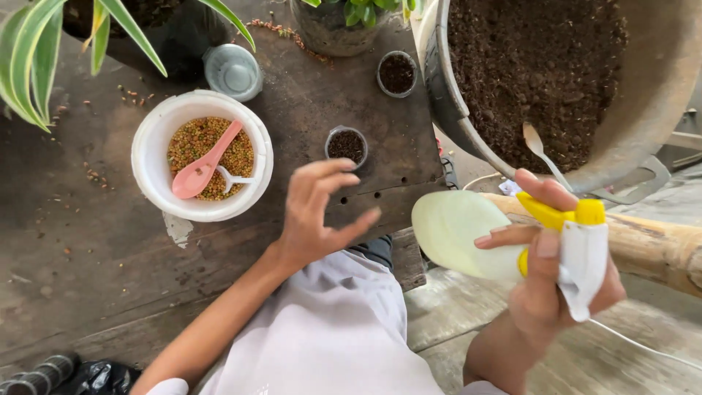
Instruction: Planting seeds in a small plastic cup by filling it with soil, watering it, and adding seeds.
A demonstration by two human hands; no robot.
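Note:
My right hand (550, 279) grips a pale spray bottle (457, 228) with a white and yellow trigger head, held sideways at the right with its base pointing left. My left hand (318, 212) hovers open, fingers spread, just below a small clear cup of dark soil (346, 145) on the dark wooden table (88, 241). It holds nothing. A second small cup of soil (397, 73) stands farther back.
A white bowl (150, 157) of coloured pellets holds a pink spoon (201, 170) and a small white spoon. A large metal basin (662, 88) of dark soil with a spoon sits top right. Potted plants (36, 51) and a grey lid (232, 71) line the back. A bamboo pole (658, 249) lies right.

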